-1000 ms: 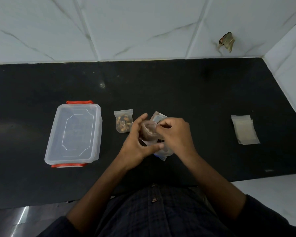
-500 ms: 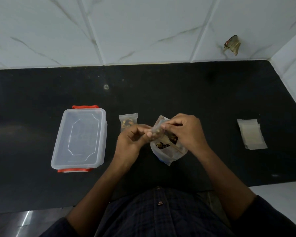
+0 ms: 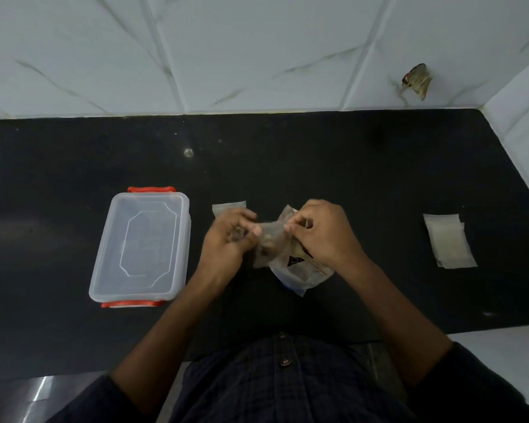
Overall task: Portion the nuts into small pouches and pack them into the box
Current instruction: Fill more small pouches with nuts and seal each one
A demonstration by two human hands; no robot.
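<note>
Between my two hands hangs a small clear pouch (image 3: 271, 242) with nuts inside. My left hand (image 3: 229, 239) pinches its left top corner and my right hand (image 3: 321, 233) pinches the right one. Below it on the black counter lies the larger open bag of nuts (image 3: 300, 270). A filled small pouch (image 3: 228, 206) lies behind my left hand, mostly hidden. The clear plastic box (image 3: 141, 245) with red clips stands to the left, its lid on.
A stack of empty pouches (image 3: 448, 244) lies at the right on the black counter (image 3: 348, 166). White tiled walls rise at the back and at the right. A scrap of torn wrapper (image 3: 417, 82) sticks to the back wall.
My hands have moved apart along the top of the small pouch, which now hangs stretched between them. The view has shifted slightly.
</note>
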